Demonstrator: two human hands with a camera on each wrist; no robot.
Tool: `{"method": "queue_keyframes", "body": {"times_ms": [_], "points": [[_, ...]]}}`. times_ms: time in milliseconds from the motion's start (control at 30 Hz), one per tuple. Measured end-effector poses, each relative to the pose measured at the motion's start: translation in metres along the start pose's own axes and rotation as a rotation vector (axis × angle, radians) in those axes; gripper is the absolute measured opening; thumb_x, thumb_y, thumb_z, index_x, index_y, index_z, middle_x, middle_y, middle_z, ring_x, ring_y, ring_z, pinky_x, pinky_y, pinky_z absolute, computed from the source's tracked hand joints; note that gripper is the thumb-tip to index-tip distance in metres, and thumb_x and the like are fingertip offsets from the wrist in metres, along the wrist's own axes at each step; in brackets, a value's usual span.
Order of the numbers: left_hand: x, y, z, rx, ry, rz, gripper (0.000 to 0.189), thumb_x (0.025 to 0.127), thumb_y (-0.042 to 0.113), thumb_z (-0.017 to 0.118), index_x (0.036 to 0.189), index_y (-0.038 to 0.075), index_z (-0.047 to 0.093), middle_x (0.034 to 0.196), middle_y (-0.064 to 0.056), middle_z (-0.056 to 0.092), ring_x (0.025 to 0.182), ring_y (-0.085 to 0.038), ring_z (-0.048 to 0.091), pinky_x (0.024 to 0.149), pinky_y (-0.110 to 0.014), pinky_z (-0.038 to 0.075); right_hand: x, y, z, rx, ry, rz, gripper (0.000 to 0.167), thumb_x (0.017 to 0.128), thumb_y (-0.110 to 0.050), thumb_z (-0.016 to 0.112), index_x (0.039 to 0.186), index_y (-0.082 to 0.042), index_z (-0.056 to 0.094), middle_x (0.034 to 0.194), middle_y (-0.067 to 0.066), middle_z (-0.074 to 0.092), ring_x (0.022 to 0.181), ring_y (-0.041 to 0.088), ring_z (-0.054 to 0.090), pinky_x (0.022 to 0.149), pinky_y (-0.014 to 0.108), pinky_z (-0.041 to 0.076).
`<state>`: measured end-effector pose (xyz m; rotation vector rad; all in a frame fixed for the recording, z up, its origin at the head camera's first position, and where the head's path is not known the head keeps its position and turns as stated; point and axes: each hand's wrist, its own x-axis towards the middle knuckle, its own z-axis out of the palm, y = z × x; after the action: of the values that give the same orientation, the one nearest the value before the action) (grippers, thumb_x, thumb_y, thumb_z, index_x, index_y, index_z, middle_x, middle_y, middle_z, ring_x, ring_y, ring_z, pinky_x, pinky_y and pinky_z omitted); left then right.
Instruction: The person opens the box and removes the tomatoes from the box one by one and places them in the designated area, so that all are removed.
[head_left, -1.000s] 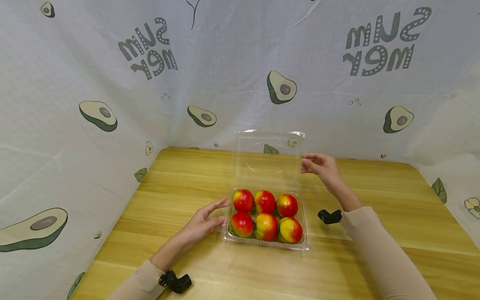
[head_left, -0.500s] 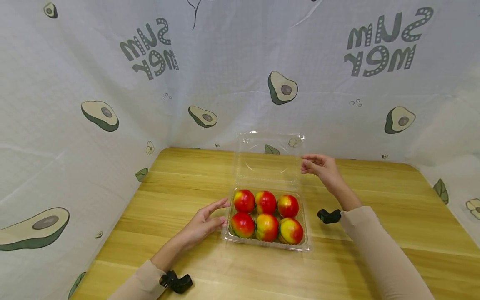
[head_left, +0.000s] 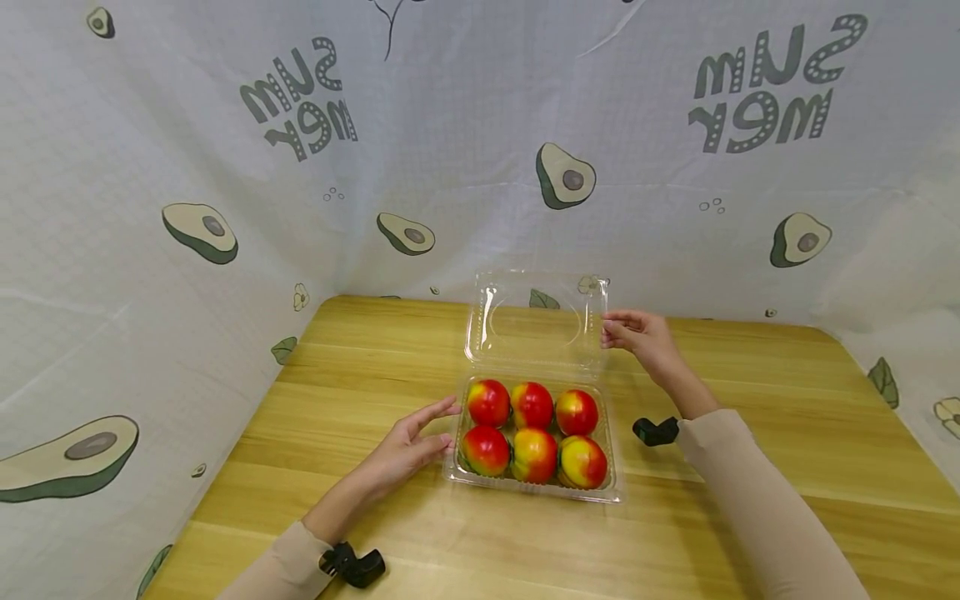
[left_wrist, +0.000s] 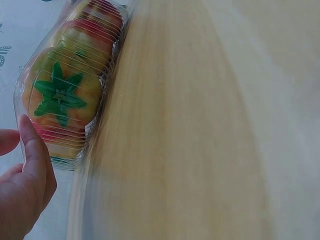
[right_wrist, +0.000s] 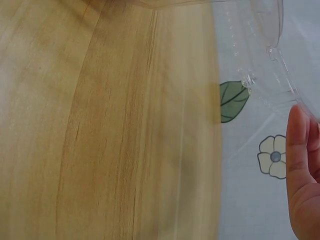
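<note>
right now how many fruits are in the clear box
6: far left fruit, far middle fruit, far right fruit, near left fruit, near middle fruit, near right fruit; none looks hidden.

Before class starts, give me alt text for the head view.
Six red-yellow fruits sit in two rows in an open clear box on a table. The left hand touches the box's left side; the right hand holds its raised lid.

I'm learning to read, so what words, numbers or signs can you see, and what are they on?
"sum / mer", backwards, on the left of the cloth.
"sum / mer", backwards again, further right on the cloth.
Grey mark on the cloth, left wrist view: cut off, unreadable.
Nothing readable on the fruit box.
</note>
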<state>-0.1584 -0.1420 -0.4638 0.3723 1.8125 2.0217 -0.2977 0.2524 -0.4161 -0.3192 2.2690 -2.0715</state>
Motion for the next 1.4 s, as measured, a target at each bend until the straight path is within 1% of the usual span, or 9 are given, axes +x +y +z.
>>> {"method": "queue_keyframes", "body": {"times_ms": [100,167,367,533,767,933,1167,1400], "points": [[0.0,0.0,0.0,0.001,0.001,0.003,0.061,0.1,-0.003,0.054,0.156,0.003,0.029,0.153,-0.023,0.031,0.093,-0.013,0.061,0.09,-0.025,0.055,0.001,0.002,-0.001,-0.005,0.006,0.013,0.04,0.101,-0.003,0.057,0.126,0.026,0.047,0.093,0.007,0.069,0.079,0.014,0.066,0.076,0.028,0.06],[0.0,0.0,0.0,0.0,0.001,0.006,0.061,0.1,-0.003,0.054,0.156,0.003,0.029,0.154,-0.023,0.031,0.094,-0.013,0.061,0.09,-0.025,0.055,0.002,0.002,-0.001,-0.028,0.007,0.016,0.04,0.101,-0.004,0.057,0.126,0.025,0.047,0.093,0.006,0.069,0.08,0.014,0.067,0.076,0.028,0.06],[0.0,-0.001,0.0,0.001,-0.005,0.011,0.062,0.1,-0.002,0.055,0.156,0.003,0.029,0.154,-0.023,0.031,0.095,-0.013,0.061,0.091,-0.026,0.054,0.002,0.004,-0.002,-0.067,0.014,0.025,0.041,0.101,-0.006,0.058,0.127,0.024,0.05,0.095,0.009,0.07,0.08,0.014,0.067,0.077,0.028,0.06],[0.0,0.0,-0.001,0.0,-0.007,0.011,0.062,0.1,-0.001,0.056,0.156,0.003,0.029,0.154,-0.023,0.031,0.095,-0.012,0.061,0.092,-0.027,0.054,0.003,0.004,-0.002,-0.081,0.0,0.043,0.042,0.101,-0.008,0.058,0.128,0.024,0.049,0.097,0.011,0.07,0.081,0.013,0.067,0.078,0.028,0.06],[0.0,0.001,0.0,-0.009,-0.001,0.006,0.061,0.1,-0.002,0.055,0.156,0.002,0.03,0.154,-0.023,0.031,0.095,-0.013,0.061,0.091,-0.025,0.054,0.005,0.005,-0.002,-0.074,-0.017,0.092,0.043,0.103,-0.008,0.054,0.13,0.024,0.046,0.095,0.008,0.069,0.081,0.011,0.065,0.08,0.027,0.059],[0.0,0.001,0.0,-0.017,-0.001,0.0,0.061,0.1,-0.002,0.054,0.155,0.002,0.03,0.153,-0.024,0.031,0.094,-0.012,0.06,0.091,-0.025,0.054,0.005,0.008,-0.002,-0.066,-0.032,0.127,0.042,0.104,-0.008,0.053,0.131,0.023,0.046,0.092,0.008,0.068,0.079,0.011,0.065,0.079,0.024,0.059],[0.0,0.001,0.0,-0.013,-0.001,-0.005,0.061,0.1,-0.002,0.055,0.156,0.003,0.03,0.154,-0.023,0.031,0.093,-0.012,0.061,0.091,-0.025,0.054,0.007,0.009,-0.001,-0.06,-0.039,0.16,0.041,0.104,-0.006,0.052,0.13,0.024,0.046,0.088,0.004,0.067,0.077,0.011,0.065,0.079,0.025,0.059],[0.0,0.0,-0.001,-0.018,-0.007,0.0,0.061,0.1,-0.002,0.055,0.156,0.003,0.03,0.153,-0.023,0.031,0.092,-0.011,0.061,0.09,-0.024,0.054,0.007,0.011,-0.001,-0.048,-0.047,0.193,0.04,0.104,-0.004,0.051,0.131,0.024,0.045,0.09,0.008,0.066,0.078,0.012,0.066,0.078,0.024,0.059]]}}
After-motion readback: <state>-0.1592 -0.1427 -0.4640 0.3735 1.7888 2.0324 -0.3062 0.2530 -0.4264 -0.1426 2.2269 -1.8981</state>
